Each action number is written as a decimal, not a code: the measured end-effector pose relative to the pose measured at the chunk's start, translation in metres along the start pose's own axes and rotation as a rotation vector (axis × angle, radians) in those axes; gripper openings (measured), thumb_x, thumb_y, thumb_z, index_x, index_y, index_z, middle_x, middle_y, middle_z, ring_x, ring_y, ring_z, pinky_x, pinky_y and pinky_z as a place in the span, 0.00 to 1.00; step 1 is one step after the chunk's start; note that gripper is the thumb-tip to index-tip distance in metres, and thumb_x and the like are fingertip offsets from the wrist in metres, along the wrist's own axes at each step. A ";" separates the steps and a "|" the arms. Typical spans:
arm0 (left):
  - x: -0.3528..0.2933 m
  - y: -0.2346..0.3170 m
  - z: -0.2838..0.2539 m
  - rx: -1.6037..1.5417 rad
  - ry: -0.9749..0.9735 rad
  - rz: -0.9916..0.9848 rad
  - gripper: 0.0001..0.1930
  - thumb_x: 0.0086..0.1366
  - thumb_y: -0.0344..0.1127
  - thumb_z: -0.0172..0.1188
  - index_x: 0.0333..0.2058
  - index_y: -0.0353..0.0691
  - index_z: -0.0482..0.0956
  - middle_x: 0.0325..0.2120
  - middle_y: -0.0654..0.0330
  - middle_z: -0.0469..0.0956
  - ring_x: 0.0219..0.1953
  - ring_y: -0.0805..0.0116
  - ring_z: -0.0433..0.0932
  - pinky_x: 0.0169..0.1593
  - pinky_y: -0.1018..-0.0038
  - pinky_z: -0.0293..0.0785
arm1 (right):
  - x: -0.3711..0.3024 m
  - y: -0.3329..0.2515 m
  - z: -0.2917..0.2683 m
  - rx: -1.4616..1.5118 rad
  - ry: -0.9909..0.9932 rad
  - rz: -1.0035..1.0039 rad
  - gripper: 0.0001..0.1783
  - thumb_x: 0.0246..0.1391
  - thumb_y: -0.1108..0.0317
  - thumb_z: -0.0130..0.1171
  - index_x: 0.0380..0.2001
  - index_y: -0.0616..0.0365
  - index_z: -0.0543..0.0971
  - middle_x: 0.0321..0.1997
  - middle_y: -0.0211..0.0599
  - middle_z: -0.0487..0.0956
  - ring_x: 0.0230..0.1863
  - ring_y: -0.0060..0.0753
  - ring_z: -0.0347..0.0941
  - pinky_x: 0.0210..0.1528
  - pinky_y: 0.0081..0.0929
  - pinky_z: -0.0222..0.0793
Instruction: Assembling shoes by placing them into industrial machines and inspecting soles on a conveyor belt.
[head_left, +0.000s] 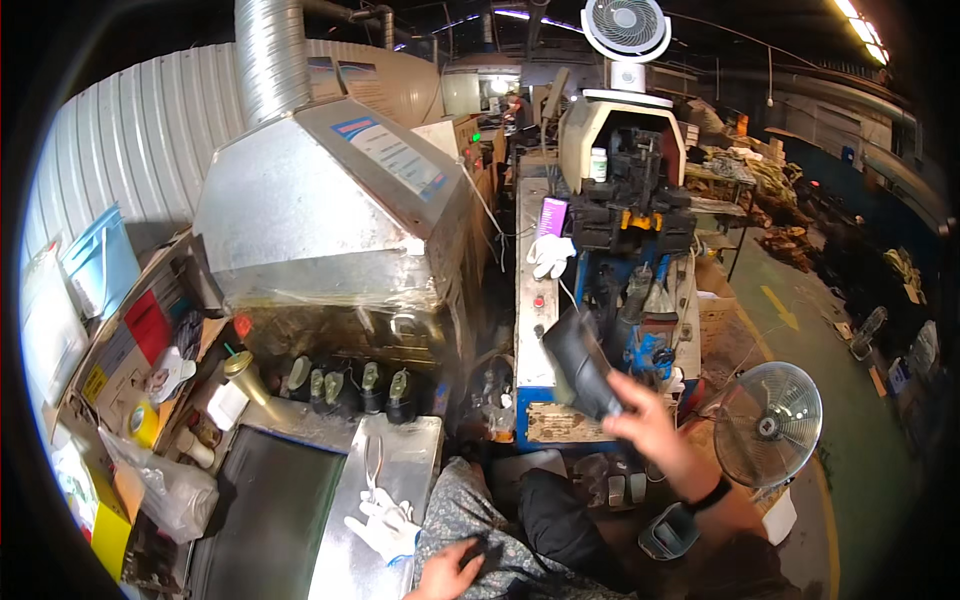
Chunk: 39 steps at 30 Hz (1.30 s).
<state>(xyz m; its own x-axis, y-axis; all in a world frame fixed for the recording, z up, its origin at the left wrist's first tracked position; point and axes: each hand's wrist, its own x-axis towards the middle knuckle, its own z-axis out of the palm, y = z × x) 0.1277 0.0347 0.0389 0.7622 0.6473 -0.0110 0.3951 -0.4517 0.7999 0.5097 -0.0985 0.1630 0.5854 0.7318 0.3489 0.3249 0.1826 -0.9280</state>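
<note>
Right hand (645, 425) gripping black piece (582, 368) at machine bench's (531, 350) near end.
Left hand (450, 572) hanging near the lap, grip cannot be told; machine (655, 205) blocking far side, floor fan (768, 427) crowding right, green floor (868, 455) stretching open beyond.
</note>
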 end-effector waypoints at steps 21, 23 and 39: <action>0.004 -0.002 0.031 0.304 0.119 0.299 0.11 0.61 0.34 0.58 0.38 0.35 0.82 0.38 0.48 0.81 0.41 0.47 0.79 0.48 0.60 0.76 | 0.210 0.019 -0.134 -1.187 0.237 0.350 0.47 0.39 0.39 0.66 0.66 0.31 0.67 0.69 0.55 0.60 0.58 0.60 0.70 0.59 0.43 0.69; 0.006 0.001 0.034 0.299 0.132 0.316 0.11 0.60 0.34 0.59 0.38 0.35 0.82 0.37 0.48 0.81 0.40 0.46 0.79 0.47 0.59 0.76 | 0.204 0.030 -0.127 -1.231 0.298 0.261 0.46 0.41 0.40 0.64 0.67 0.30 0.65 0.70 0.52 0.58 0.58 0.63 0.69 0.59 0.45 0.69; 0.003 0.015 0.035 0.343 0.146 0.276 0.08 0.61 0.34 0.60 0.35 0.36 0.83 0.38 0.51 0.82 0.40 0.49 0.80 0.46 0.62 0.76 | 0.252 0.042 -0.150 -1.164 0.322 0.293 0.42 0.42 0.43 0.61 0.65 0.28 0.67 0.70 0.48 0.61 0.58 0.61 0.68 0.61 0.45 0.66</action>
<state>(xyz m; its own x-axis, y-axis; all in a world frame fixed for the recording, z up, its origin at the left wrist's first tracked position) 0.1539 0.0086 0.0296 0.7923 0.5428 0.2787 0.3530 -0.7803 0.5163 0.7825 -0.0047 0.2320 0.8493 0.4224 0.3168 0.5203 -0.7715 -0.3662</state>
